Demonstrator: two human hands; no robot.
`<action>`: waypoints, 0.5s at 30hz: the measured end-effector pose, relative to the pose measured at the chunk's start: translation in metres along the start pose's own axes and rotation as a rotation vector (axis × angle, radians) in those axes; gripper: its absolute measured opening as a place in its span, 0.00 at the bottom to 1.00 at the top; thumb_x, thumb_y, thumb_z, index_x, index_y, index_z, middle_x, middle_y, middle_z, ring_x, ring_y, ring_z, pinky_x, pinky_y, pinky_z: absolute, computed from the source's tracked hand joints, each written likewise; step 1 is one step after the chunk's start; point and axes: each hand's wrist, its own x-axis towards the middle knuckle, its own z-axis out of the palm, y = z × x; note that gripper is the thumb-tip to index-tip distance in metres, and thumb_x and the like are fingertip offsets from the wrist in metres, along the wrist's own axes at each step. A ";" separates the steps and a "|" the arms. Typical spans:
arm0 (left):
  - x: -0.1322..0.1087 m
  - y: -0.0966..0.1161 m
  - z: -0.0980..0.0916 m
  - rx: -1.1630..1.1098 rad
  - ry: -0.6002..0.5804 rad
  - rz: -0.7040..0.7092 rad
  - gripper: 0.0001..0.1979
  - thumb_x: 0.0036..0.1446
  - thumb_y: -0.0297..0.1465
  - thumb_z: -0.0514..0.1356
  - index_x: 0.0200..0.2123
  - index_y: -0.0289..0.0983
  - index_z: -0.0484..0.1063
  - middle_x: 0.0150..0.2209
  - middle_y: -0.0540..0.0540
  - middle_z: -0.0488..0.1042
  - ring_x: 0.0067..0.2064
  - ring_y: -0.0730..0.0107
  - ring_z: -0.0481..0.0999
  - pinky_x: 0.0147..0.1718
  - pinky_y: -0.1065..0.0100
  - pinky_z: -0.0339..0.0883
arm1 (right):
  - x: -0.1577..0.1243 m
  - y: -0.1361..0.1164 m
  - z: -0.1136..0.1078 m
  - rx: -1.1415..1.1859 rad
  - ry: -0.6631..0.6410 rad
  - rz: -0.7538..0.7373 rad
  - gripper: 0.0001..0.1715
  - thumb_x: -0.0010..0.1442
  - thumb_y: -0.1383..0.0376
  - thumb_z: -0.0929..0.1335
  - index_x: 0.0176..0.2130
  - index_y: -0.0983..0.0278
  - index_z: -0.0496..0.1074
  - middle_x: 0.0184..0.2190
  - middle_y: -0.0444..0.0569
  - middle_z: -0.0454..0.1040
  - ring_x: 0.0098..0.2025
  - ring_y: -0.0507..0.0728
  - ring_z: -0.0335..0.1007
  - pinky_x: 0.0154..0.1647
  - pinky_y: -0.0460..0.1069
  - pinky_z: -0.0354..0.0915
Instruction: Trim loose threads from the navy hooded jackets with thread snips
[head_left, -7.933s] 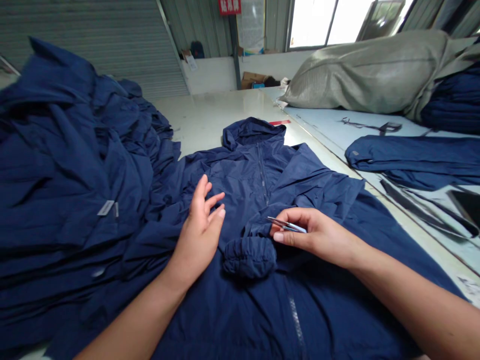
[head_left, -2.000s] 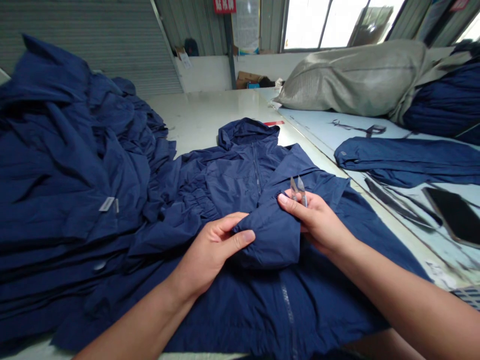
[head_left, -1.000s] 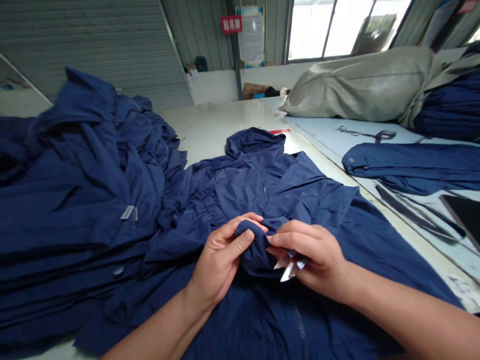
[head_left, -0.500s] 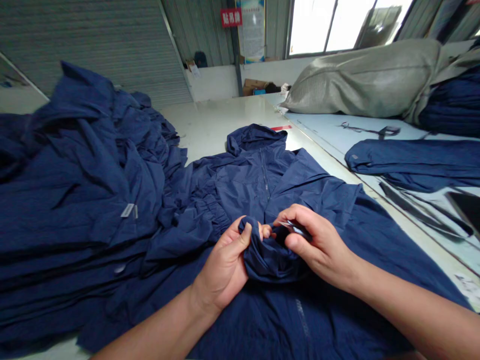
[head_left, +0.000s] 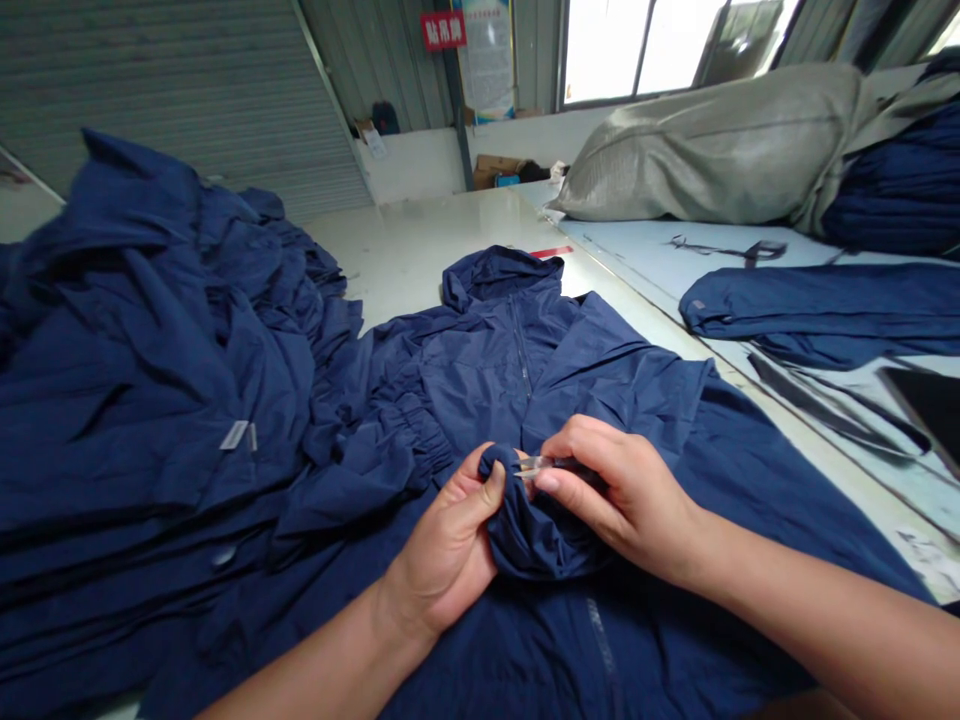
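Observation:
A navy hooded jacket [head_left: 480, 365] lies spread in front of me, hood away from me and its zip running down the front. My left hand [head_left: 454, 535] pinches a bunched fold of the jacket's fabric between thumb and fingers. In my right hand [head_left: 626, 490] is a small pair of thread snips [head_left: 534, 464], gripped between thumb and fingers. The two metal blades point left and lie right at the pinched fold. Whether they touch the cloth or a thread, I cannot tell. My right palm hides the snips' rear part.
Piled navy jackets [head_left: 150, 380] with a white label fill the left side. On the right table lie a folded navy garment [head_left: 825, 305], dark straps [head_left: 832, 400] and a dark flat device [head_left: 926, 410]. A large grey sack [head_left: 697, 150] lies behind them.
The snips have turned in my right hand, and their blades now point left at the fold. My left hand keeps its pinch. The view has shifted slightly to the right.

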 end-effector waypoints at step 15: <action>0.000 -0.001 -0.001 0.015 -0.003 0.004 0.07 0.49 0.31 0.72 0.32 0.38 0.79 0.30 0.51 0.80 0.35 0.71 0.80 0.43 0.71 0.73 | 0.001 0.000 -0.001 -0.023 0.005 -0.029 0.13 0.69 0.57 0.64 0.36 0.64 0.69 0.30 0.47 0.71 0.32 0.52 0.66 0.33 0.46 0.59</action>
